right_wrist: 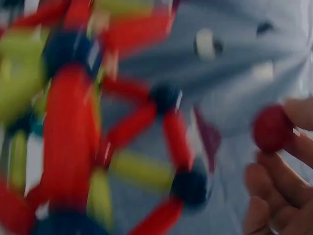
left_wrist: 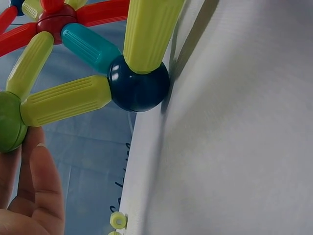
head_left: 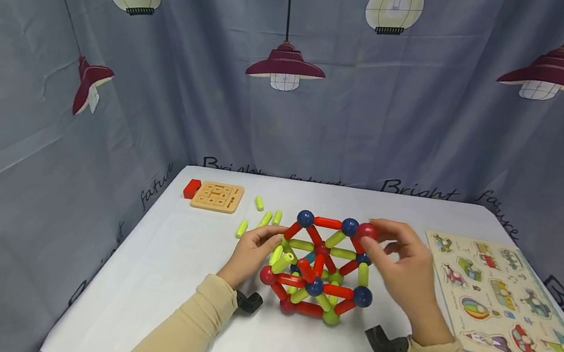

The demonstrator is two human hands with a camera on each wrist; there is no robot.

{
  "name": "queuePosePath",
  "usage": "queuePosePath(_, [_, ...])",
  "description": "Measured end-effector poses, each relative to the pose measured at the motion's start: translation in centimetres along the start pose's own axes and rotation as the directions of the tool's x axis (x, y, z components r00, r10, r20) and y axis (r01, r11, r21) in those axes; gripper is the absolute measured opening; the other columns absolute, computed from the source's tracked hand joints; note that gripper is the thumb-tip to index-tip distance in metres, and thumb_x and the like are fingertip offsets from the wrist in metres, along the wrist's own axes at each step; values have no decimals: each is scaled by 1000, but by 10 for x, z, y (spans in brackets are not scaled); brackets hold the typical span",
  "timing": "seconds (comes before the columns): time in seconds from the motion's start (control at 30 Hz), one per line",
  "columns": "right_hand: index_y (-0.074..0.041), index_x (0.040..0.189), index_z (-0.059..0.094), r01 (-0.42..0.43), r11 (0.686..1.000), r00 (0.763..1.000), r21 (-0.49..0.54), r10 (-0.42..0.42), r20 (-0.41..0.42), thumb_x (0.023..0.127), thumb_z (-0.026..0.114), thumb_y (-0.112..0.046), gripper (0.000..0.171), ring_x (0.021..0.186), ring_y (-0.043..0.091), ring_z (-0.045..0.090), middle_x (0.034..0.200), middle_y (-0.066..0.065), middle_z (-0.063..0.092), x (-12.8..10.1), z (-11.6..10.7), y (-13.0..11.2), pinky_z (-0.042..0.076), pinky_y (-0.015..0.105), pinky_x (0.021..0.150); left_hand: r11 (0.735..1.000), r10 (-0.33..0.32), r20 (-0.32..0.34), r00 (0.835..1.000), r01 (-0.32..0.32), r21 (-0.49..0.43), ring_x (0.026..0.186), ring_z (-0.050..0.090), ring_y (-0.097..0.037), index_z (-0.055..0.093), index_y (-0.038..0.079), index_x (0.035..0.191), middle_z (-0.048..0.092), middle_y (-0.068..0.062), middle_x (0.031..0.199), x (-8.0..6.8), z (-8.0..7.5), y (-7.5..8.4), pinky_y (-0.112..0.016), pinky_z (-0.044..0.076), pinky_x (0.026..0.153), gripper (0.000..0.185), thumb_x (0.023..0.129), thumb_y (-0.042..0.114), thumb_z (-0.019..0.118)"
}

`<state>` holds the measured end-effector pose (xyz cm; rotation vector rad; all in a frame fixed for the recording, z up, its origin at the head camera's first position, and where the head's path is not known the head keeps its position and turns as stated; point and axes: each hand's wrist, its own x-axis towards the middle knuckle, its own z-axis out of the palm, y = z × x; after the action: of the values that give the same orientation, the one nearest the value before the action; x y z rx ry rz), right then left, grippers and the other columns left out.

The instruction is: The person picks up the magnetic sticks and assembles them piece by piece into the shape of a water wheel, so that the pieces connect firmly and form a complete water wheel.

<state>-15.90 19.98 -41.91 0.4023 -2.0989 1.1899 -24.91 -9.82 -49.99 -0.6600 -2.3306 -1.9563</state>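
A ball-and-stick structure (head_left: 316, 286) of red, yellow-green and teal rods joined by coloured balls stands on the table. On its left side my left hand (head_left: 252, 250) holds it by a green ball (left_wrist: 11, 121), fingertips against that ball's underside in the left wrist view. A yellow-green rod (left_wrist: 68, 100) links the green ball to a dark blue ball (left_wrist: 138, 84). With thumb and fingers my right hand (head_left: 405, 269) pinches a loose red ball (right_wrist: 272, 128). In the right wrist view that ball is apart from the structure, whose nearest part is blurred.
Several yellow-green rods (head_left: 242, 229) lie behind my left hand. A wooden number board (head_left: 217, 197) and a red block (head_left: 192, 189) sit at the back left. To the right is a picture puzzle board (head_left: 508, 304). Patterned curtain (head_left: 322, 133) surrounds the white table (head_left: 144, 277).
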Motion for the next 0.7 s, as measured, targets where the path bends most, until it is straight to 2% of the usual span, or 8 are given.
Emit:
queuePosePath(0.03, [-10,122,72,73,997,995,14,-74,69,88,81,-6,36,92,8,60,110,4,72,1,4,-15,49,17,75,1000,4,-3,1000,-4,2,116,63,-19,70,17,131,69,-1,129,1,0,0,-29,53,98,30,104,29,63])
queuePosePath(0.1, [-13,120,73,160,986,967,41,-165,196,86,83,-7,36,92,11,62,109,-2,72,1,14,-36,51,21,75,1000,13,-2,1000,-13,6,115,64,-18,70,19,130,70,0,127,1,1,0,-30,53,98,30,104,31,63])
queuePosePath(0.23, [-16,119,74,147,988,939,35,-151,311,85,85,-12,36,93,16,63,111,-6,72,-2,36,-54,54,28,75,1000,22,13,1000,-22,8,115,64,-18,70,19,131,70,0,127,2,1,-1,-31,53,98,32,103,34,63])
queuePosePath(0.37, [-16,119,75,141,990,927,-11,-128,354,85,86,-16,35,101,17,61,114,-3,72,-5,48,-57,58,35,74,1000,28,26,999,-28,-1,115,64,-18,70,18,131,70,-1,126,2,2,-1,-31,53,98,34,104,37,62])
queuePosePath(0.47, [-15,119,75,139,989,926,-42,-115,360,87,85,-18,34,99,20,61,116,-1,71,-6,50,-56,58,35,72,1000,26,20,999,-26,-4,113,65,-17,70,19,130,71,0,125,2,3,0,-34,53,98,33,104,37,62])
queuePosePath(0.57, [-13,122,74,102,993,930,-56,-75,361,88,83,-17,35,92,23,62,117,1,71,-5,52,-55,57,35,71,1000,31,16,999,-31,1,113,65,-17,71,19,130,71,0,125,1,2,0,-36,53,99,32,104,36,62])
queuePosePath(0.7, [-13,125,73,77,994,907,-83,-35,420,90,81,-19,36,107,24,63,121,3,71,0,57,-58,60,40,78,999,37,10,999,-37,5,115,65,-17,70,19,131,71,0,127,0,0,1,-33,53,99,32,104,34,62])
